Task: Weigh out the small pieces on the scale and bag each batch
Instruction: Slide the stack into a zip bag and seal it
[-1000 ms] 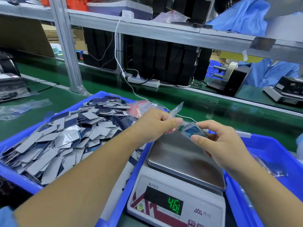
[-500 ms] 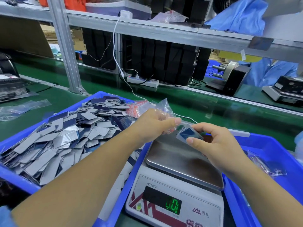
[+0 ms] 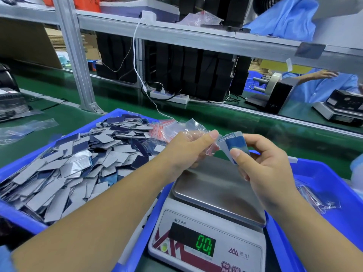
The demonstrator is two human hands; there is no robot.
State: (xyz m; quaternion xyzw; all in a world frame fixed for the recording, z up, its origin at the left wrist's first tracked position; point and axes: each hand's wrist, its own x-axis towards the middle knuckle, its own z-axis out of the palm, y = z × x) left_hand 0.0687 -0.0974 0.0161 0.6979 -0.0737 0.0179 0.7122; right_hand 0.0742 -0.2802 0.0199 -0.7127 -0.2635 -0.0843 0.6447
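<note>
Left hand [image 3: 188, 152] pinches clear bag [image 3: 193, 127]; right hand [image 3: 263, 163] grips stack of blue/grey pieces [image 3: 233, 145] w/ thumb & fingers [image 3: 253, 139], above scale [image 3: 214, 211] reading 0.0.

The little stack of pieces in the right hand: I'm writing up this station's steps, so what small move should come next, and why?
Probably slide the stack of pieces into the clear bag. The right hand pinches the stack just beside the bag that the left hand grips, the scale pan is bare and the display shows zero, so the batch looks weighed and lifted off.
</note>
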